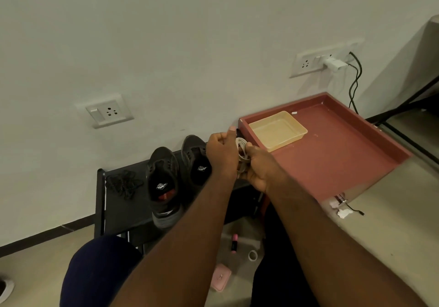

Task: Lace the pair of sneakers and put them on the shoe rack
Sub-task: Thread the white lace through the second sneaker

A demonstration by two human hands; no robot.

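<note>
Your left hand [222, 154] and right hand [259, 168] both grip a limp coil of white cord [242, 151], while the light dark-grey fabric sneakers [162, 183] sit on the black shoe rack [118, 211] beside a floppy tangle of black laces [123, 183], probably best pinched by a tip.

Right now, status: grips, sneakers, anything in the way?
Left hand, right hand both hold a white coiled cord. Near sneaker, far sneaker on shoe rack, apparently unlaced; black laces loose beside them. Nothing seen blocking the sneakers.
</note>
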